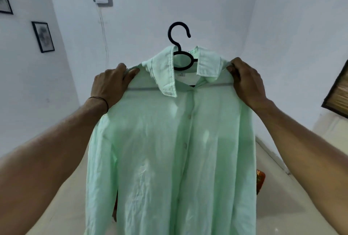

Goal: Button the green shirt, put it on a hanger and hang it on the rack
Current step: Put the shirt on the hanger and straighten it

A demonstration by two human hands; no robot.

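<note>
Green shirt (169,150) buttoned, draped on black hanger (178,33), held up mid-frame near me; my left hand (111,84) and right hand (246,82) each pinch a shoulder; hanging step next, I judge; rack not in view, must find it, free the hook.

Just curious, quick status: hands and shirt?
Left hand, right hand gripping shoulders. Green shirt on black hanger, held up. No rack visible.

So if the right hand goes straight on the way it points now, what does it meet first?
The right hand, gripping the green shirt at the shoulder, points up and forward. Nothing shows ahead before the white wall; depth is unclear.
</note>
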